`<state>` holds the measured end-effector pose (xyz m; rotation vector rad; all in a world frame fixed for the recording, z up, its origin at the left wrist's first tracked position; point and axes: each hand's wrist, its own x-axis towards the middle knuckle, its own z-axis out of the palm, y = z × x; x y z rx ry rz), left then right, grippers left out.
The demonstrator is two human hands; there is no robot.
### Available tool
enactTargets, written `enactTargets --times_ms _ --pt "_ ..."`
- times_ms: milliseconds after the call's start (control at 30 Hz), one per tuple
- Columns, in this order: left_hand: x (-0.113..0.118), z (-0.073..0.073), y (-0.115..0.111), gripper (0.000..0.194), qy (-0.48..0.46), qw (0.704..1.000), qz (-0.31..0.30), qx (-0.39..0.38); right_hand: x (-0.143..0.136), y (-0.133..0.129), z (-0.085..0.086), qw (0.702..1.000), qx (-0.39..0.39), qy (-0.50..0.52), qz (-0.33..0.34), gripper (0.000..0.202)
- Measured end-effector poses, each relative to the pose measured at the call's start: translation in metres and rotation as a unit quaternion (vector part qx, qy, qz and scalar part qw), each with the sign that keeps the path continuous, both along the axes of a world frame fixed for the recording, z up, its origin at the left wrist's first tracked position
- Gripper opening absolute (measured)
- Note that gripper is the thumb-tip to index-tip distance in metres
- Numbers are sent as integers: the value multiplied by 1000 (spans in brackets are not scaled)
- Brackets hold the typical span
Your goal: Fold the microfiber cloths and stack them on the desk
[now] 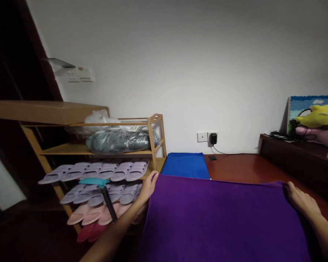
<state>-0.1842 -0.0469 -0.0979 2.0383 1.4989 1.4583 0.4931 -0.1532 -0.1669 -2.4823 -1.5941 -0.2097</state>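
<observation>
Purple cloth (224, 222) stretching | person's left hand (149, 187) pinching one corner, right hand (303, 201) gripping another | apparently keeping its edge taut

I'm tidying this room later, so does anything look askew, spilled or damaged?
One thing: a teal-headed tool slants in front of the neatly lined slippers, partly hiding them. No spill or damage shows; the purple cloth between the left hand and right hand looks intact.

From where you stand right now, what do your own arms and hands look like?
The bare, ungloved left hand and bare, ungloved right hand show no clear ring on the fingers. The bare, slim left forearm and right forearm show no sleeve, watch, cable or marking.
</observation>
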Motion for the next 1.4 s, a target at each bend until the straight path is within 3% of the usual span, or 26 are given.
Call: enactTargets --times_ms 267,533,767,900,1000,1133,1267,1400 --pt "6 -7 23 33 52 998 31 0 9 18 -1 997 22 63 -37 48" --pt "11 -2 37 29 121 989 87 -17 15 41 -9 994 66 79 -25 42" --pt "14 -8 45 20 188 971 136 -58 15 58 -17 994 73 76 -3 44" --pt "26 -1 29 26 241 955 169 -33 9 55 -14 990 122 -66 -24 49" --pt "41 1 2 32 335 936 108 12 -6 54 -4 977 137 -165 3 51" --pt "50 -18 -36 47 397 918 14 5 -25 66 -4 991 49 -69 99 53" --pt "45 -39 -54 60 414 910 -7 -30 -27 73 -24 996 -26 34 77 73" --pt "43 -38 -58 58 420 907 -8 -42 -24 68 -28 998 -24 25 47 79"
